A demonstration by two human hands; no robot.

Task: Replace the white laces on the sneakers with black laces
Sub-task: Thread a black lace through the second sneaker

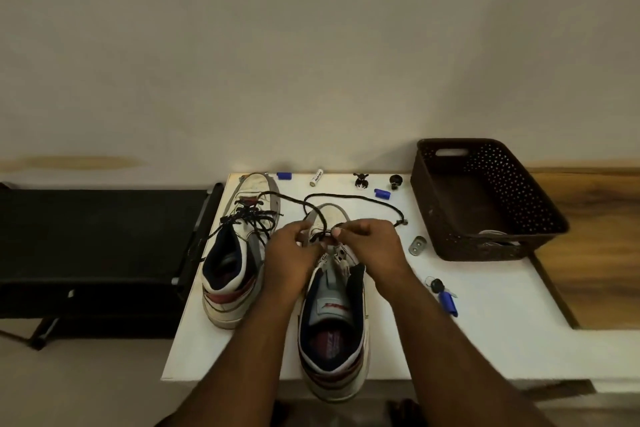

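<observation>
At the far left, off the worktop (485,340), a dark low stand (97,246) sits unused. On the worktop's left side the left sneaker (235,253) stands toe away from the person, already threaded with a black lace (254,218) whose loose ends trail over its side; it looks parked there as the finished shoe, out of the way.

Next comes the left hand (291,253), curled over the eyelet rows of the right sneaker (332,315). Its fingers (304,229) are pressed together near the lowest eyelets, apparently steadying the upper and pinching the lace, though the exact contact is hidden. This sneaker lies close to the person with its heel overhanging the worktop's near edge, probably so both hands reach the toe end easily.

The right hand (367,246) meets the left above the same spot, fingers (341,229) pinching the second black lace (349,197), seemingly feeding a tip through an eyelet. The rest of that lace loops out behind the toe and runs right to its far end near a small metal plate (418,245), laid slack so it can be drawn through freely. Lacing here appears just begun.

Small bits line the back edge: a blue cap (284,176) and a battery (316,177). A key with a blue fob (445,295) lies to the right. Farthest right, a brown basket (485,198) holds something pale, possibly the removed white laces.
</observation>
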